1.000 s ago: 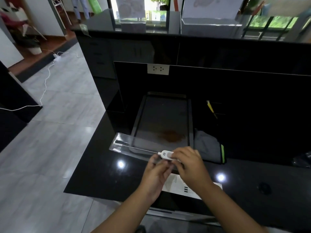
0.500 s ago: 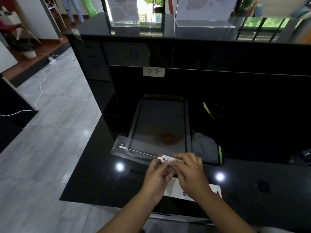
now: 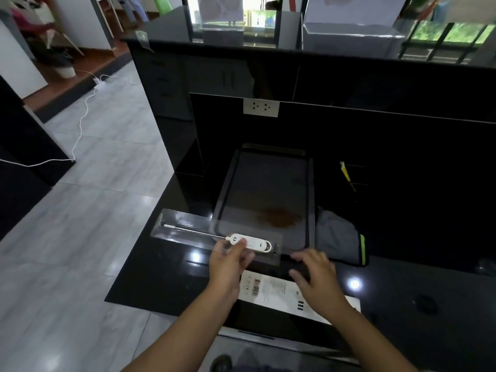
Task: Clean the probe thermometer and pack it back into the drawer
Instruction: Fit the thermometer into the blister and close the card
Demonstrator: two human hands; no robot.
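Observation:
The white probe thermometer (image 3: pixel 251 243) lies in a clear plastic packaging tray (image 3: pixel 185 228) on the black counter, its thin metal probe pointing left with a white tip cap. My left hand (image 3: pixel 230 261) rests on the thermometer's white handle, fingers pressing on its left end. My right hand (image 3: pixel 314 275) hovers just right of the thermometer, fingers spread, holding nothing. A white printed packaging card (image 3: pixel 271 289) lies on the counter under my hands. No drawer can be made out.
A dark baking tray (image 3: pixel 265 194) with a brown stain sits behind the packaging. A grey cloth with a green edge (image 3: pixel 341 237) lies to its right. A wall socket (image 3: pixel 261 107) is on the back panel. The counter's left edge drops to a tiled floor.
My right hand has let go of the thermometer handle and moved right, off it. The thermometer now lies flat in the clear tray under my left hand.

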